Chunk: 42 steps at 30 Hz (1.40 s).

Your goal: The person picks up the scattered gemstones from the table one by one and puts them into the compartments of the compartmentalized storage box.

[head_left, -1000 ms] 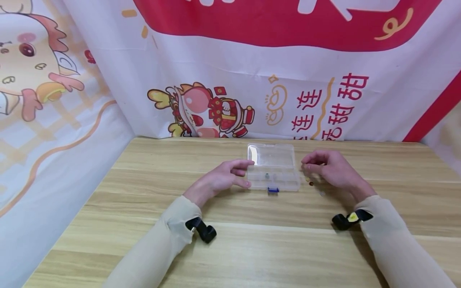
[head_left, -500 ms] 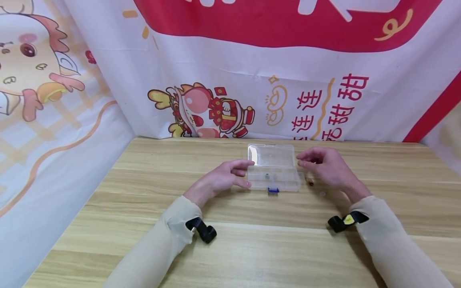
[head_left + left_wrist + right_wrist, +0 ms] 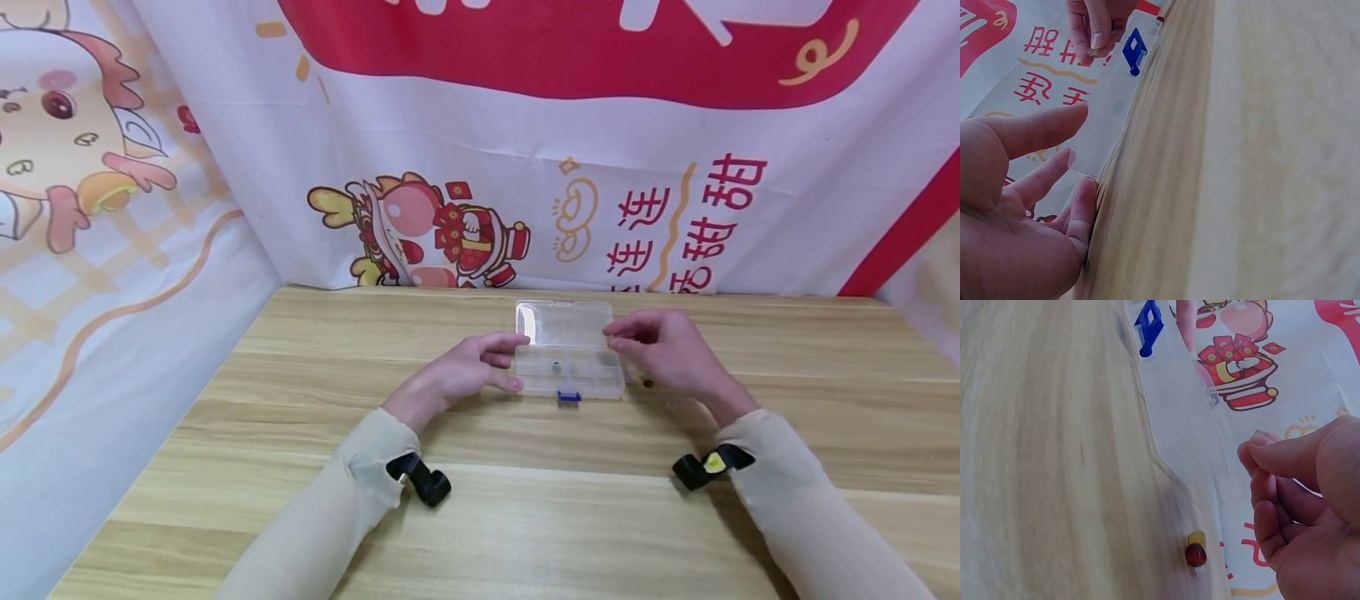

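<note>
A clear plastic compartment box [image 3: 592, 385] lies with its lid [image 3: 566, 321] tipped back and its blue latch [image 3: 568, 397] toward me. One small greenish bead [image 3: 556, 366] sits inside. My left hand [image 3: 465, 368] rests at the box's left end, thumb by the front corner and the other fingers loosely extended behind it. My right hand [image 3: 671, 350] hovers over the box's right end, thumb and forefinger pinched together on a tiny pale bead [image 3: 1092, 54]; the fingertips mostly hide it. Right of the box lie a dark red bead [image 3: 1196, 555] and a yellow bead [image 3: 1197, 538].
Another small clear bead [image 3: 671, 403] lies farther right on the wooden table [image 3: 540, 533]. A printed cloth [image 3: 465, 117] hangs behind the table's back edge, and a second cloth [image 3: 150, 350] borders the left side.
My right hand has moved left, from beside the loose beads to over the box's right end, still pinching. The left hand and the box have stayed in place.
</note>
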Motion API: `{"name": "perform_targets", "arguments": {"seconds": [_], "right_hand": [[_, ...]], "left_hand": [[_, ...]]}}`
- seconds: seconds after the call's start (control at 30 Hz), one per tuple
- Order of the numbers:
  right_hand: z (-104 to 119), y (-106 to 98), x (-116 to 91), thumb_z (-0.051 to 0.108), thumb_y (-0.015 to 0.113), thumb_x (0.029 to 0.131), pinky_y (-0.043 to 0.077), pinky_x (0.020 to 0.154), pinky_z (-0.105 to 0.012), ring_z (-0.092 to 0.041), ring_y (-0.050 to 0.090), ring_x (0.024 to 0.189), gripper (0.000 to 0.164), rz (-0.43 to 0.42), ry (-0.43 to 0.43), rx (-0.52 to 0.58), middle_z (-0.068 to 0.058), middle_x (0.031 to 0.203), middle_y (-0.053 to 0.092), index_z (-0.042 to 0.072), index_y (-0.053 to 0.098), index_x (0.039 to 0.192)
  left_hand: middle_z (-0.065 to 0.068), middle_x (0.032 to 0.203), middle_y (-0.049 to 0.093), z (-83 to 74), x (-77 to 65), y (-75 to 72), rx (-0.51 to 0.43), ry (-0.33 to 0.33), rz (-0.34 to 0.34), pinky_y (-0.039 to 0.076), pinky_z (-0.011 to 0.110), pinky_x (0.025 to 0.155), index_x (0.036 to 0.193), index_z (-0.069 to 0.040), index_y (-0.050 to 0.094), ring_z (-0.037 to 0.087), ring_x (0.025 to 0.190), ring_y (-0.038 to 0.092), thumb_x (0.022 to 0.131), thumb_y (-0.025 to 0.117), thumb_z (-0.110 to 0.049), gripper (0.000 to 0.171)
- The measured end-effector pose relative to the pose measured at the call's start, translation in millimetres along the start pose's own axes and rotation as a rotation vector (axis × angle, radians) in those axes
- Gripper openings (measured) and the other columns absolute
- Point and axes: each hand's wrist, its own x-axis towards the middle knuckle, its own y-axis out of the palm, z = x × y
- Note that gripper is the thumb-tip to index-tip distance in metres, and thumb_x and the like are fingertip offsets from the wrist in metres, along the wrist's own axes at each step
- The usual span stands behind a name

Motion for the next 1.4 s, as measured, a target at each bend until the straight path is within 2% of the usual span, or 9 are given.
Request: {"name": "perform_targets", "arguments": {"seconds": [0.47, 0.77, 1.1, 1.4], "right_hand": [[17.7, 12.2, -0.9, 0.016, 0.070, 0.103, 0.052, 0.073, -0.025, -0.024, 0.063, 0.095, 0.022, -0.035, -0.002, -0.062, -0.012, 0.120, 0.077, 0.009, 0.078, 0.122], [25.8, 20.5, -1.8, 0.016, 0.070, 0.103, 0.055, 0.079, -0.027, -0.023, 0.066, 0.099, 0.021, -0.040, 0.004, -0.068, -0.010, 0.115, 0.078, 0.010, 0.078, 0.120], [29.7, 27.1, -2.9, 0.020, 0.071, 0.102, 0.055, 0.077, -0.025, -0.022, 0.067, 0.095, 0.020, -0.053, -0.010, -0.066, -0.011, 0.112, 0.078, 0.009, 0.079, 0.118], [33.6, 35.3, -1.3, 0.021, 0.072, 0.101, 0.054, 0.075, -0.029, -0.022, 0.065, 0.093, 0.018, -0.039, 0.005, -0.065, -0.009, 0.108, 0.077, 0.011, 0.079, 0.115]], "left_hand": [[0.005, 0.152, 0.053, 1.1, 0.3, -0.4, 0.008, 0.001, 0.004, 0.041, 0.044, 0.121, 0.152, -0.027, 0.059, 0.026, 0.138, 0.049, 0.089, 0.082, -0.006, 0.070], [0.006, 0.152, 0.054, 1.0, 1.6, -1.1, 0.007, 0.009, 0.008, 0.042, 0.044, 0.120, 0.152, -0.027, 0.058, 0.027, 0.137, 0.050, 0.088, 0.082, -0.006, 0.071], [0.006, 0.153, 0.053, -1.4, 0.7, -0.4, 0.013, 0.008, 0.014, 0.042, 0.043, 0.119, 0.153, -0.027, 0.058, 0.026, 0.137, 0.049, 0.089, 0.081, -0.006, 0.071], [0.006, 0.151, 0.054, 0.1, 1.2, -0.8, 0.004, 0.003, 0.014, 0.042, 0.044, 0.120, 0.152, -0.027, 0.058, 0.026, 0.137, 0.050, 0.089, 0.081, -0.006, 0.070]]}}
